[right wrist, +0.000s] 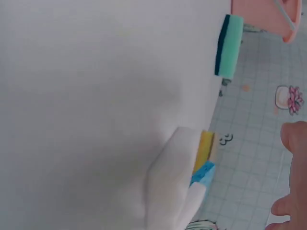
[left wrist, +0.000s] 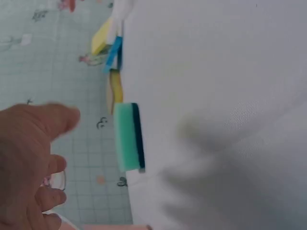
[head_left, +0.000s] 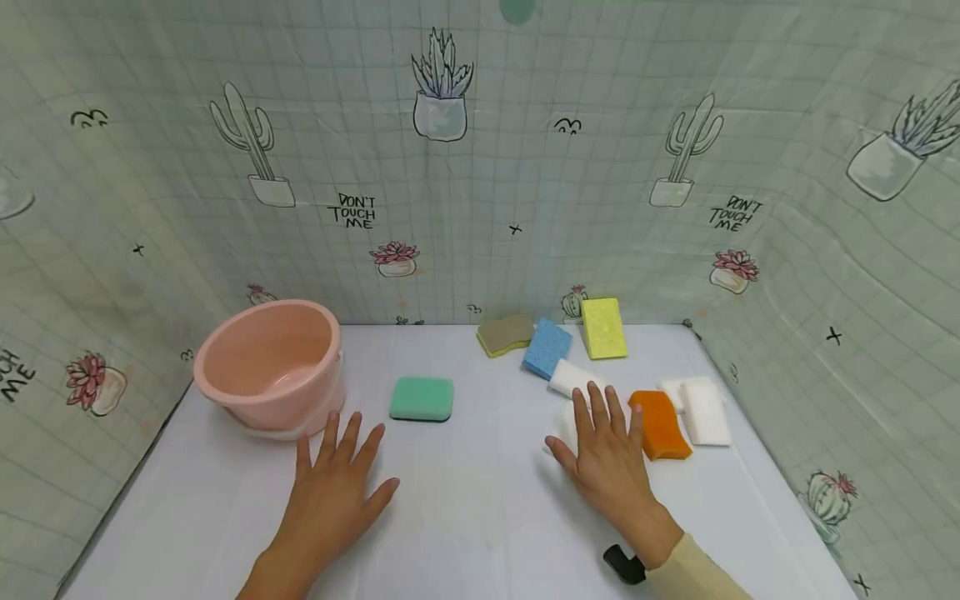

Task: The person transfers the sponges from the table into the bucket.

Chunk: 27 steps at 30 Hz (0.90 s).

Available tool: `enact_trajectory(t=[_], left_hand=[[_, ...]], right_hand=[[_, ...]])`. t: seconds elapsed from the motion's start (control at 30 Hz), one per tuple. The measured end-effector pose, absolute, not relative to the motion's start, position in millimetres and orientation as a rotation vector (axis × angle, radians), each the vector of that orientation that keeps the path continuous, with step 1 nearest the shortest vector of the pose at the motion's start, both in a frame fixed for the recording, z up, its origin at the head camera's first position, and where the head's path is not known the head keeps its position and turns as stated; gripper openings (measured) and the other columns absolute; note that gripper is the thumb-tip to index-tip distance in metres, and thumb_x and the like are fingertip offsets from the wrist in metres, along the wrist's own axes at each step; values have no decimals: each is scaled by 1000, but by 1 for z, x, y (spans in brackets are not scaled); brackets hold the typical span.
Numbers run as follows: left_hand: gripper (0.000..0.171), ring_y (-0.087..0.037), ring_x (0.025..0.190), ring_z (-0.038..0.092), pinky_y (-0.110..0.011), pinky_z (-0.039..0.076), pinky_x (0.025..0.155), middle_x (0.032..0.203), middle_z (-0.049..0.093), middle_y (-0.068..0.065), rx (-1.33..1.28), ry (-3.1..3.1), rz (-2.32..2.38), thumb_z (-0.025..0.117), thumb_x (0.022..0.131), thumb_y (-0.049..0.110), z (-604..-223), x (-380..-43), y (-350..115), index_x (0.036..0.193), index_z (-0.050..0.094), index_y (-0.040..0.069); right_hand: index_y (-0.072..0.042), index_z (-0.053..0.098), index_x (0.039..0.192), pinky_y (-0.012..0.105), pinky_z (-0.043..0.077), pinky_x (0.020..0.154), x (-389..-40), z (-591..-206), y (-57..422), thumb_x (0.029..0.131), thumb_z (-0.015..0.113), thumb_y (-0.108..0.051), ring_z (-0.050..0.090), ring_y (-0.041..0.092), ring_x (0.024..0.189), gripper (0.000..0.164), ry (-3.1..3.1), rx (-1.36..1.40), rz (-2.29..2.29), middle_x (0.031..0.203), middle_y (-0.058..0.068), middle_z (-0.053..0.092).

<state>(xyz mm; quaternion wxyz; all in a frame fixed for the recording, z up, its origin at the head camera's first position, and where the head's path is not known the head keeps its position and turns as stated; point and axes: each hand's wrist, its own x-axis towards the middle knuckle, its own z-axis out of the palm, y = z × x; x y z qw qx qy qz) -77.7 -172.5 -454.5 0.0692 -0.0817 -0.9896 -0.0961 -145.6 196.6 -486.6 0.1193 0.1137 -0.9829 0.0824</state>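
Note:
My left hand (head_left: 330, 492) has its fingers spread above the white table, its fingertips close to the front of a pink bucket (head_left: 262, 410). A green sponge (head_left: 422, 398) with a dark underside lies to the right of those fingers; the left wrist view shows the same sponge (left wrist: 127, 136) beyond the thumb. My right hand (head_left: 611, 471), also spread, partly hides a white sponge (head_left: 567, 423) in the head view. Just past its fingertips is another white sponge (head_left: 572, 377). An orange sponge (head_left: 660, 425) lies right beside the fingers. Neither hand holds anything.
At the back lie a brown-and-yellow sponge (head_left: 506, 335), a blue sponge (head_left: 547, 348) and a yellow sponge (head_left: 604, 329). Two white sponges (head_left: 707, 412) overlap at the right. A patterned cloth (head_left: 510, 167) walls in the table's back and sides. Something black (head_left: 624, 564) sits at my right wrist.

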Motion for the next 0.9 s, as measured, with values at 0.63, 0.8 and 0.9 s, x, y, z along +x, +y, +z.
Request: enact_trajectory(t=[0.63, 0.8, 0.9], left_hand=[[39, -66, 134, 44, -77, 33, 113, 136, 57, -42, -79, -2547, -476, 56, 104, 13, -376, -115, -309, 133, 61, -13], [56, -66, 145, 29, -75, 24, 120, 149, 43, -46, -94, -2804, -482, 41, 113, 25, -364, -152, -346, 147, 46, -18], [67, -63, 153, 14, -75, 16, 123, 160, 25, -46, -90, -2989, -573, 31, 115, 34, -362, -169, -364, 157, 28, -18]], right_hand=[[1, 25, 166, 66, 12, 130, -227, -394, 52, 111, 43, -52, 18, 37, 163, 79, -2792, 742, 415, 174, 19, 23], [-5, 22, 168, 61, 14, 132, -234, -386, -15, 112, 36, -56, 17, 31, 164, 77, -2872, 885, 317, 176, 13, 21], [-8, 21, 169, 59, 15, 132, -229, -388, -52, 112, 32, -58, 17, 28, 164, 77, -2905, 983, 270, 177, 10, 21]])
